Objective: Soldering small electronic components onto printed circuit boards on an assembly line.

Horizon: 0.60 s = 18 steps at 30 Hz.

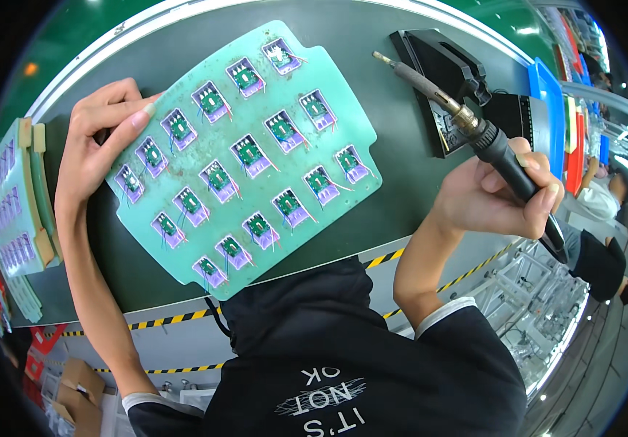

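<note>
Pointing up-left: the soldering iron; its long axis slants diagonally.

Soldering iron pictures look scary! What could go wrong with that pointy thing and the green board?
If the soldering iron is hot, which I can't tell, its bare tip might burn the left hand at the board's edge, should the right hand swing it across. It might also touch the thin wires sticking out of the green board and damage them.
</note>
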### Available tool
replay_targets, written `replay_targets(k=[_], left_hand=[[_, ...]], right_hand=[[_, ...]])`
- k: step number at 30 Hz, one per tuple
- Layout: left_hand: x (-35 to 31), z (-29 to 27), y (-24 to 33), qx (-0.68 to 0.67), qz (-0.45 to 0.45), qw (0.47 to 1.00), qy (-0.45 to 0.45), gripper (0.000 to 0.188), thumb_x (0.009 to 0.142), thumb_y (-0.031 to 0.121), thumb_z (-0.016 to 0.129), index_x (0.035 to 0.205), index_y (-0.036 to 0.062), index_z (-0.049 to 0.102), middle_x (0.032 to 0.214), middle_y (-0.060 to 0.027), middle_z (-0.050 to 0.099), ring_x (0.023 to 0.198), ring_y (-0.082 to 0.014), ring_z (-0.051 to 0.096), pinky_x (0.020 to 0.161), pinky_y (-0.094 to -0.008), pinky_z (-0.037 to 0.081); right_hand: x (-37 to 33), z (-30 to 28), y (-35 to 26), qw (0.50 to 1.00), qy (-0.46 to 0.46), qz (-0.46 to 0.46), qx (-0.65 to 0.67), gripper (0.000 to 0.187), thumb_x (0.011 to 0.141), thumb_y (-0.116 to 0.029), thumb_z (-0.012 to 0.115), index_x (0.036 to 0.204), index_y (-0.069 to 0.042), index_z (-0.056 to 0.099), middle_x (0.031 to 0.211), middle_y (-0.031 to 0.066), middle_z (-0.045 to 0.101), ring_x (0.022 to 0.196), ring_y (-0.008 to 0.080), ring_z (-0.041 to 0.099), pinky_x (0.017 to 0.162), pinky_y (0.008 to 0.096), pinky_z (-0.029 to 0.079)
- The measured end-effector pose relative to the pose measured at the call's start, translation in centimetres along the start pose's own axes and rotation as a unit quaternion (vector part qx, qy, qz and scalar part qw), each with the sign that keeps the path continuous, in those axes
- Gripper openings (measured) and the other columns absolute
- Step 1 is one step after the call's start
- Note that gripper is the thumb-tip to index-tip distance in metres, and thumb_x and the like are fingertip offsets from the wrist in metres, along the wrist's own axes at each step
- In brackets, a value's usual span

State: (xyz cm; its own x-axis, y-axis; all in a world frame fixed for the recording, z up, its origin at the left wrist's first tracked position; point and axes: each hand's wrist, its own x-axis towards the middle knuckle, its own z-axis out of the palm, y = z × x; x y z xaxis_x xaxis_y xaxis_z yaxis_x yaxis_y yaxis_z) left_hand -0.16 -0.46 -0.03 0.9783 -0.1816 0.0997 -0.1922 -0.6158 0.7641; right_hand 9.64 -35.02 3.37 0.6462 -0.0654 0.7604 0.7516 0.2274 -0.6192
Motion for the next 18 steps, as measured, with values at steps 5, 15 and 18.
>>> replay_targets(k=[5, 15, 18], left_hand=[[-0.2, 0.4, -0.2, -0.016, -0.016, 1.000, -0.002, 0.028, 0.082, 0.017, 0.055, 0.098, -0.0048, 0.062, 0.063, -0.0017, 0.037, 0.059, -0.0098, 0.036, 0.050, -0.0256, 0.023], [-0.3, 0.0, -1.1, -0.022, 0.000, 1.000, -0.002, 0.026, 0.085, 0.017, 0.054, 0.092, -0.0062, 0.061, 0.064, -0.0022, 0.035, 0.059, -0.0097, 0.035, 0.051, -0.0259, 0.024], [0.2, -0.7, -0.4, -0.035, 0.003, 0.999, 0.014, 0.023, 0.083, 0.014, 0.056, 0.083, -0.0087, 0.059, 0.062, -0.0033, 0.038, 0.057, -0.0101, 0.037, 0.050, -0.0267, 0.026]], right_hand=[[-0.8, -1.1, -0.7, 1.000, 0.003, -0.019, -0.018, 0.029, 0.082, -0.022, 0.040, 0.068, 0.000, 0.051, 0.042, 0.0018, 0.036, 0.031, 0.0069, 0.029, 0.033, 0.0195, 0.026], [-2.1, -1.1, -0.4, 0.998, 0.052, -0.022, -0.023, 0.026, 0.081, -0.023, 0.042, 0.068, -0.002, 0.050, 0.047, 0.0036, 0.043, 0.031, 0.0066, 0.032, 0.035, 0.0182, 0.027], [-1.7, -0.7, 0.1, 0.999, 0.047, -0.019, -0.019, 0.025, 0.082, -0.023, 0.042, 0.068, -0.003, 0.048, 0.046, 0.0020, 0.039, 0.033, 0.0064, 0.030, 0.036, 0.0197, 0.023]])
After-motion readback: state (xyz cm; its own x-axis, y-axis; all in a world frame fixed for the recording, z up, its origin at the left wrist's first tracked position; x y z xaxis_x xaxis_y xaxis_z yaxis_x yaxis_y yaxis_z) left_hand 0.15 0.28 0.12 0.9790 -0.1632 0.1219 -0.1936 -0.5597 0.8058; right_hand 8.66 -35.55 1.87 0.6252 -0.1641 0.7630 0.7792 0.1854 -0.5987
